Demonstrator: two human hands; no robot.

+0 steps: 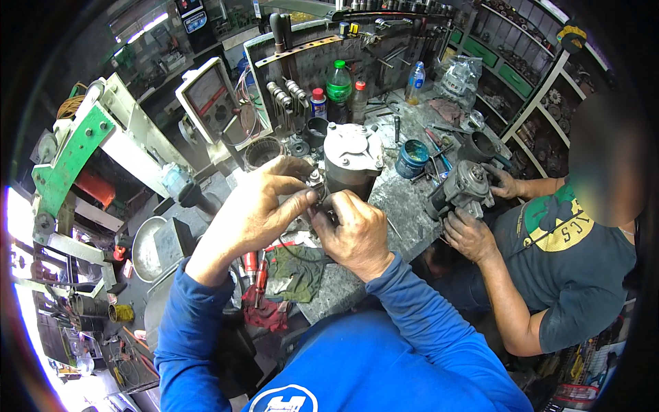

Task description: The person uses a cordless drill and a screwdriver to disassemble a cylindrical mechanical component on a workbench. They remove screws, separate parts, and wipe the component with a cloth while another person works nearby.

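Observation:
Over the bench, my left hand [255, 209] and my right hand [354, 232] meet with thumbs and fingers pinched together. What sits between the fingertips is small, dark and mostly hidden. A thin dark cable [294, 255] curves below them, and I cannot tell whether it joins that part. Just beyond my right hand stands a starter motor [351, 152], upright, with a silvery end cover and a dark body. Below my hands lie a green rag [295, 275], a red rag [266, 310] and red-handled screwdrivers [261, 276].
At the right, a co-worker [549, 254] holds another starter motor [463, 189] at the bench edge. A blue tub [412, 159], a green-capped bottle [339, 84] and a spray can [318, 103] stand farther back. A green and white machine arm [77, 161] rises at the left.

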